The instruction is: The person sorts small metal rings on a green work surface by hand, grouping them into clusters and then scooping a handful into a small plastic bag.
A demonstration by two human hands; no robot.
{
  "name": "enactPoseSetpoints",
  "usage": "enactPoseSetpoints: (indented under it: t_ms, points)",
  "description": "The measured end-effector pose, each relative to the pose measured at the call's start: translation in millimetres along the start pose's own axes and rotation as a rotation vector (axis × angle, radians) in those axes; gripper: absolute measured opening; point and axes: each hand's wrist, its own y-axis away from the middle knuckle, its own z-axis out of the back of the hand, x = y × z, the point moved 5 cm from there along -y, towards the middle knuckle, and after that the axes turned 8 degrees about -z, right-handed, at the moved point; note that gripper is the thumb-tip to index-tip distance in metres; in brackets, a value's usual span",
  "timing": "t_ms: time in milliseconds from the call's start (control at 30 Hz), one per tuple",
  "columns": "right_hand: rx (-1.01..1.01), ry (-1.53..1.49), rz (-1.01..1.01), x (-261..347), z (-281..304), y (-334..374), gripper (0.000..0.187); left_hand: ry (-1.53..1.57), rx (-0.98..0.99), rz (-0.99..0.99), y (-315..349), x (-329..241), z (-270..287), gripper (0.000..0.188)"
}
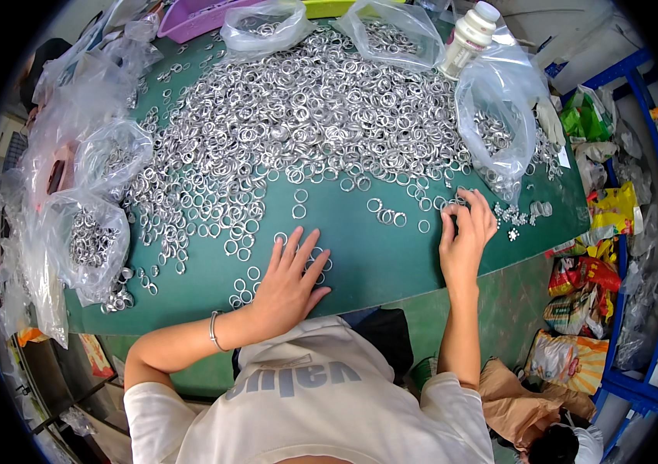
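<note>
Spreading over the far half of your tabletop, the metal rings should be light, stiff and smooth, so likely slippery. Take one by opposite sides of its thin band. Your left hand lies, fingers apart, over a few at the near left; your right hand curls at their near right edge, thumb and forefinger close, whether clamped on a ring you cannot tell.

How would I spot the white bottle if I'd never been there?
Find the green table, then look past the big pile of silver rings to the far right. The bottle is there between two clear plastic bags. Unlike those floppy see-through bags, it's mostly white, with a round white cap.
</note>
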Motion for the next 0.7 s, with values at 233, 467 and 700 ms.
enactPoseSetpoints:
  t_ms: [233,467,700]
  points:
    - [0.265,-0.127,0.096,39,9,30,0.017,0.052,0.01,0.0,4,-2,-1,0.057]
    - [0.214,-0.081,0.032,31,-6,27,0.016,0.103,-0.017,0.013,5,-3,1,0.058]
    - [0.141,-0.262,0.09,43,-9,14,0.012,0.121,-0.029,-0.038,-1,-11,0,0.059]
